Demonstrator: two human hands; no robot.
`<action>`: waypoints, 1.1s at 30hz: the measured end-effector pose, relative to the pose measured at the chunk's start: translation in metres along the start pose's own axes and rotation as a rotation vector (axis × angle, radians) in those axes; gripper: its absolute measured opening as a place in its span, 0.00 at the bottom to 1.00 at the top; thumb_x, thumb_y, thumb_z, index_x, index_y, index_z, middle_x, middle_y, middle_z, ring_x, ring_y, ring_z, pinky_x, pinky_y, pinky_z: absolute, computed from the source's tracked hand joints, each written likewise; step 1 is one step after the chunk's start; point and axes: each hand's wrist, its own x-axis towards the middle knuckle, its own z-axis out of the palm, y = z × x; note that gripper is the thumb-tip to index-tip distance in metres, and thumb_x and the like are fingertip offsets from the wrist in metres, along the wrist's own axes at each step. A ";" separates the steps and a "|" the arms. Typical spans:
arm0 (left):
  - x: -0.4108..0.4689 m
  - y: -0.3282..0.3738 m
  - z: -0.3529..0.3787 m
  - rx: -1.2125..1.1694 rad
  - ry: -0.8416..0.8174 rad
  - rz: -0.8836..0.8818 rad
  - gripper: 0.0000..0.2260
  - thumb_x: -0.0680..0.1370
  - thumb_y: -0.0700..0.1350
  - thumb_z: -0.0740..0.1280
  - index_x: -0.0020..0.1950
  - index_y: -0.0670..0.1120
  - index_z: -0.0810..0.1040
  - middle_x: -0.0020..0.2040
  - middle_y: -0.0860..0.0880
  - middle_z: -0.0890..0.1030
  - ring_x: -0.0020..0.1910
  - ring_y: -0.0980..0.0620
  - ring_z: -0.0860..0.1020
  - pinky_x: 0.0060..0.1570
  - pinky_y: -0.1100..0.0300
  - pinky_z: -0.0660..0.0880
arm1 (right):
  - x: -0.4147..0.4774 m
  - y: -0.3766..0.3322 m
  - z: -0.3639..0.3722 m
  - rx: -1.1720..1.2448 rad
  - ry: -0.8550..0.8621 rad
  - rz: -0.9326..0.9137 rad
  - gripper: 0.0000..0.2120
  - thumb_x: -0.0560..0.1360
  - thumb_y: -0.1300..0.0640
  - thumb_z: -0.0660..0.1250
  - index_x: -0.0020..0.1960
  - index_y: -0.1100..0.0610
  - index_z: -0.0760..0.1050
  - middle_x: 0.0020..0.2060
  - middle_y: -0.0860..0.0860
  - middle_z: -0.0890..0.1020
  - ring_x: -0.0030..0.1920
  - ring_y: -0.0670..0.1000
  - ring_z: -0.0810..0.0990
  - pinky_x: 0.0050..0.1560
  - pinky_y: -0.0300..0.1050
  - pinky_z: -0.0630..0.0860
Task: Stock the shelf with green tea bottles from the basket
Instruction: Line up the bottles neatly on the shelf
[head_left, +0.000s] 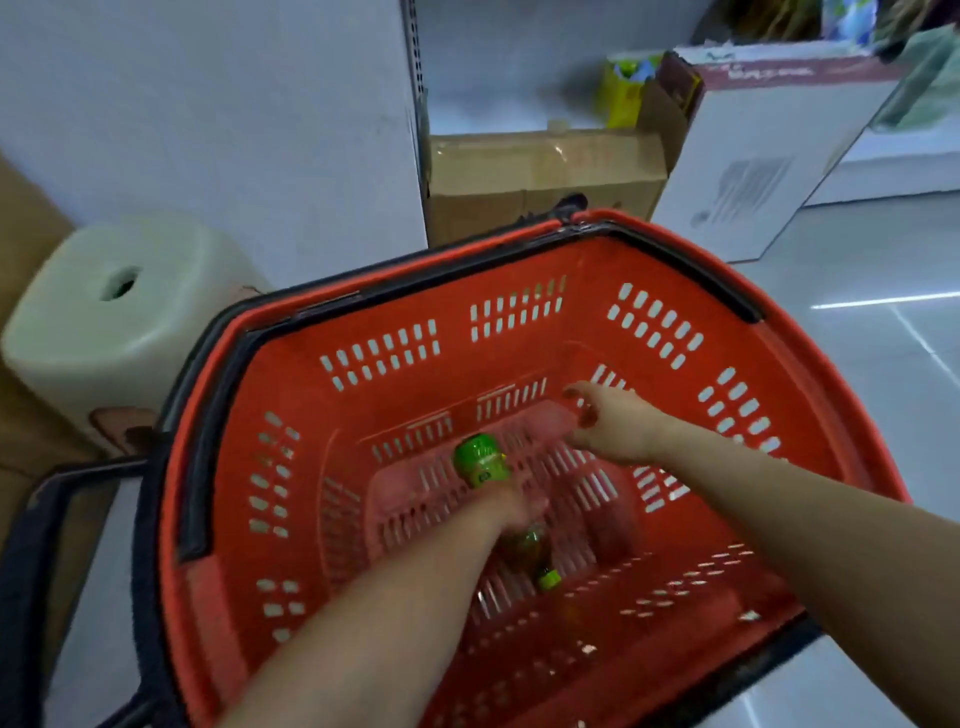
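- From the head camera we see one red basket (519, 322) with slots in its walls and floor. A black handle (415, 265) lies along its far rim.
- We count one green tea bottle (480, 462). It lies on its side on the basket floor, near the middle.
- We count two bare hands, and both reach down into the basket.
- The left hand (511, 506) is wrapped round the middle of the bottle. The green label sticks out on the far side of the hand, and the green cap sticks out on the near side.
- The right hand (613, 426) holds nothing. Its fingers are loosely bent, and it is over the far right part of the basket floor, apart from the bottle.
- The basket sits on a shiny pale tiled floor (857, 338).
- One pale stool (119, 322) with a hole in its top stands just left of the basket.
- Behind the basket we count two boxes: one brown cardboard box (545, 171) and one white box (743, 156) to its right.
- A plain white panel (234, 104) stands behind the stool.
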 end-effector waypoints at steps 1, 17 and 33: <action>0.011 -0.001 0.014 -0.014 -0.018 -0.040 0.27 0.80 0.55 0.58 0.76 0.45 0.57 0.72 0.41 0.67 0.68 0.41 0.69 0.59 0.62 0.68 | 0.005 0.006 0.004 0.014 -0.018 0.015 0.28 0.75 0.55 0.66 0.73 0.57 0.63 0.63 0.58 0.77 0.61 0.57 0.77 0.56 0.42 0.70; -0.120 0.021 -0.108 -0.148 0.263 0.278 0.24 0.66 0.49 0.71 0.61 0.61 0.74 0.54 0.53 0.81 0.48 0.51 0.79 0.46 0.61 0.73 | -0.028 -0.020 -0.002 -0.273 0.033 -0.321 0.55 0.63 0.41 0.76 0.76 0.39 0.42 0.78 0.45 0.49 0.78 0.52 0.46 0.71 0.66 0.54; -0.455 -0.046 -0.124 -1.121 0.956 0.719 0.30 0.67 0.43 0.77 0.66 0.52 0.67 0.51 0.48 0.84 0.50 0.48 0.82 0.51 0.47 0.79 | -0.287 -0.279 -0.025 0.102 0.637 -0.624 0.27 0.66 0.36 0.65 0.58 0.48 0.63 0.43 0.52 0.83 0.47 0.59 0.81 0.40 0.50 0.73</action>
